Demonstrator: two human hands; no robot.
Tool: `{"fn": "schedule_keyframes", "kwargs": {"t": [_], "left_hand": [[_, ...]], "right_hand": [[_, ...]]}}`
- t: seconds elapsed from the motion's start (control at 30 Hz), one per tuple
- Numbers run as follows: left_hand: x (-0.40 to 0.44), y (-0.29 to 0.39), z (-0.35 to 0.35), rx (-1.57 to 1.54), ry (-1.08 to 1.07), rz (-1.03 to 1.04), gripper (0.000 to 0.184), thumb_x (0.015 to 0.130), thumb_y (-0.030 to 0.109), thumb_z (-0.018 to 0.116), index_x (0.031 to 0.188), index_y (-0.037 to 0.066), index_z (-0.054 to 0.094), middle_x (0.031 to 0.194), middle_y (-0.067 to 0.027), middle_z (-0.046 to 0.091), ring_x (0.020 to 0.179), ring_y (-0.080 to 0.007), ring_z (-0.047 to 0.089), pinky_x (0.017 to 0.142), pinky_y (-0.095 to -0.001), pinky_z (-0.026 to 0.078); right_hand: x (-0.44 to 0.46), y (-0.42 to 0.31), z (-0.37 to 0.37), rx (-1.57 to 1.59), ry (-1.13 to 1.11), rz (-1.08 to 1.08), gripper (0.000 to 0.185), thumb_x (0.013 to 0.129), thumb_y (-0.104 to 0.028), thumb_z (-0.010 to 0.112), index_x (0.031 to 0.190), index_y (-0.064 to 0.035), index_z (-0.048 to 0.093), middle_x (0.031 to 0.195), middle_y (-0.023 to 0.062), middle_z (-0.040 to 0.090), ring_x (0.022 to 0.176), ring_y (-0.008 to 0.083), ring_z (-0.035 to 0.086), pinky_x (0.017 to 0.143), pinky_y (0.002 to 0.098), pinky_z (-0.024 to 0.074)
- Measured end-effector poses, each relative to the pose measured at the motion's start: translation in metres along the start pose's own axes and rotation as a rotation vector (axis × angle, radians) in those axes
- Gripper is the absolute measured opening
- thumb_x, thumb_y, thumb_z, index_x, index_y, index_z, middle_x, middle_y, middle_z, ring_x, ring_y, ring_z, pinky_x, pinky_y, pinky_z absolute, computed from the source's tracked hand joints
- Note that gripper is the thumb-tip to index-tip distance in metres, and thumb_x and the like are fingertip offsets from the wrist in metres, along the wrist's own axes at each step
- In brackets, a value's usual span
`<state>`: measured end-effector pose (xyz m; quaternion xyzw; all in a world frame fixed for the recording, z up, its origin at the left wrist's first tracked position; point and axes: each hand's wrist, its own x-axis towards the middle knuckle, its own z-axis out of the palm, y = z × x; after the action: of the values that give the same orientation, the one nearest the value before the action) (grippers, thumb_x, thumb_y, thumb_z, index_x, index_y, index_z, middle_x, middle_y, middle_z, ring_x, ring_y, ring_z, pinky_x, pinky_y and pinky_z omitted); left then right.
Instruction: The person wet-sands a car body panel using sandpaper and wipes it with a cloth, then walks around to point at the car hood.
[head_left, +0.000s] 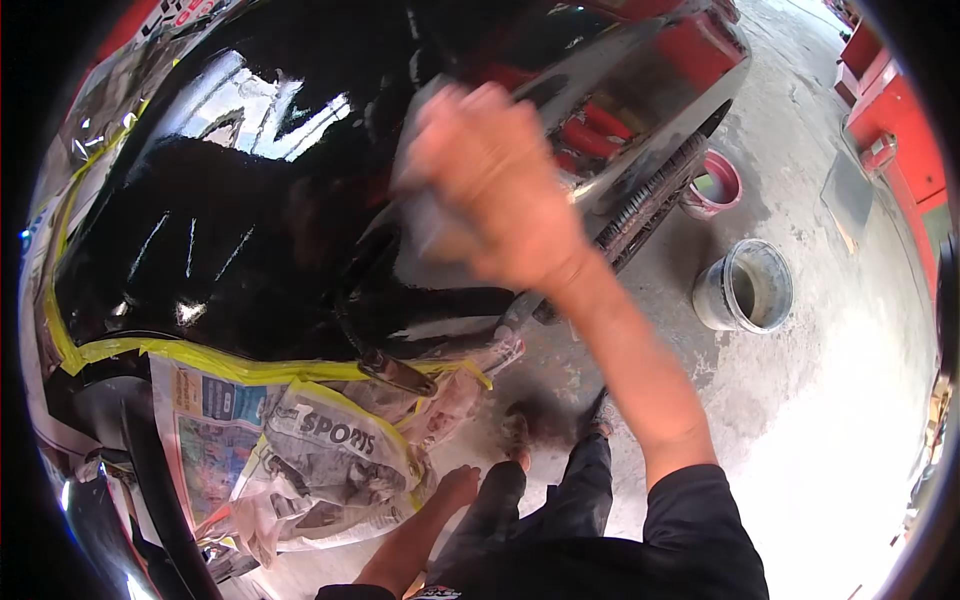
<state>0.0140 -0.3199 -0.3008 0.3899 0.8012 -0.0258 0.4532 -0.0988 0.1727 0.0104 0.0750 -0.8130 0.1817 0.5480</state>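
My right hand (pixel 485 185) is over the side of a glossy black car panel (pixel 330 220), smeared by motion. Its fingers look curled around a pale, blurred thing (pixel 432 235) that I cannot make out. Lower down, my left hand (pixel 458 487) hangs beside the masking newspaper (pixel 335 435), its fingers too small and hidden to read. Yellow masking tape (pixel 230 366) runs along the panel's lower edge and holds the newspaper. White reflections and a few pale streaks show on the black surface.
A grey bucket (pixel 712 300) and a pink-rimmed bucket (pixel 738 182) stand on the concrete floor (pixel 800 400) to the right. A dark ribbed strip (pixel 650 200) runs along the car's side. A red cabinet (pixel 905 135) stands at the far right.
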Motion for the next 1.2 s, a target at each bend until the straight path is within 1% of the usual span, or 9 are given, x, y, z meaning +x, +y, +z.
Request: {"fn": "schedule_keyframes", "kwargs": {"t": [0.13,0.33,0.47,0.53,0.57,0.67,0.77,1.1,1.2], "left_hand": [[-0.004,-0.008,0.008,-0.032,0.075,0.001,0.021,0.096,0.020,0.054,0.105,0.004,0.064,0.098,-0.0218,0.067,0.093,-0.0405,0.068,0.081,-0.0523,0.054],[-0.008,-0.012,0.009,0.084,-0.082,-0.035,0.034,0.091,0.012,0.050,0.121,0.004,0.066,0.108,-0.0230,0.067,0.102,-0.0404,0.066,0.089,-0.0501,0.054],[-0.006,-0.007,0.008,0.033,0.006,-0.021,0.031,0.092,0.014,0.050,0.117,0.005,0.066,0.105,-0.0231,0.067,0.100,-0.0404,0.066,0.087,-0.0508,0.054],[-0.008,0.000,0.006,0.016,0.052,-0.020,0.020,0.094,0.021,0.055,0.102,0.006,0.065,0.096,-0.0206,0.067,0.091,-0.0403,0.068,0.081,-0.0514,0.055],[-0.008,0.000,0.013,-0.013,0.068,-0.040,0.020,0.093,0.021,0.056,0.101,0.006,0.065,0.096,-0.0202,0.067,0.091,-0.0401,0.068,0.081,-0.0513,0.055],[-0.014,0.011,0.003,-0.058,0.069,-0.009,0.022,0.092,0.018,0.056,0.105,0.005,0.066,0.097,-0.0222,0.068,0.094,-0.0414,0.068,0.082,-0.0527,0.055],[-0.010,0.013,0.017,-0.003,0.090,-0.086,0.019,0.087,0.015,0.060,0.100,0.004,0.066,0.098,-0.0214,0.068,0.094,-0.0399,0.069,0.082,-0.0511,0.056],[-0.008,0.039,0.049,-0.162,0.101,-0.212,0.021,0.089,0.018,0.057,0.102,0.006,0.068,0.093,-0.0200,0.070,0.093,-0.0407,0.070,0.082,-0.0517,0.056],[-0.018,0.056,0.075,-0.254,0.356,-0.285,0.023,0.092,0.020,0.053,0.100,0.006,0.068,0.094,-0.0230,0.070,0.092,-0.0432,0.069,0.081,-0.0529,0.056]], "right_hand": [[0.014,0.031,-0.009,-0.112,0.232,0.194,0.061,0.083,-0.002,0.067,0.142,-0.0034,0.055,0.151,0.0212,0.049,0.139,0.0458,0.045,0.117,0.0559,0.0336],[0.001,-0.029,0.000,0.123,-0.130,-0.026,0.061,0.079,-0.011,0.066,0.139,-0.0064,0.058,0.151,0.0156,0.051,0.145,0.0380,0.042,0.120,0.0546,0.0279],[0.013,0.059,-0.024,-0.133,0.203,0.121,0.065,0.075,-0.003,0.070,0.138,-0.0026,0.058,0.151,0.0178,0.050,0.140,0.0420,0.046,0.117,0.0504,0.0358],[0.014,0.052,-0.018,-0.236,0.183,0.123,0.049,0.095,-0.007,0.058,0.142,0.0032,0.052,0.149,0.0243,0.050,0.138,0.0451,0.046,0.118,0.0466,0.0351],[0.015,0.037,-0.017,-0.177,0.127,0.075,0.064,0.077,-0.006,0.072,0.139,0.0016,0.056,0.148,0.0248,0.051,0.138,0.0478,0.046,0.115,0.0530,0.0359],[0.015,-0.035,-0.011,0.042,-0.373,-0.188,0.055,0.089,-0.012,0.060,0.142,-0.0031,0.057,0.156,0.0144,0.046,0.145,0.0363,0.041,0.122,0.0525,0.0267],[0.026,-0.051,-0.012,0.027,-0.514,-0.405,0.053,0.091,-0.009,0.052,0.144,-0.0050,0.056,0.157,0.0087,0.046,0.147,0.0312,0.039,0.124,0.0521,0.0247],[0.074,-0.060,-0.005,0.064,-0.597,-0.590,0.053,0.089,-0.019,0.052,0.139,-0.0030,0.060,0.154,0.0111,0.049,0.149,0.0293,0.037,0.125,0.0493,0.0221],[0.085,-0.053,-0.008,0.094,-0.646,-0.672,0.054,0.090,-0.019,0.051,0.140,-0.0032,0.059,0.155,0.0096,0.048,0.149,0.0281,0.037,0.126,0.0487,0.0211]]}}
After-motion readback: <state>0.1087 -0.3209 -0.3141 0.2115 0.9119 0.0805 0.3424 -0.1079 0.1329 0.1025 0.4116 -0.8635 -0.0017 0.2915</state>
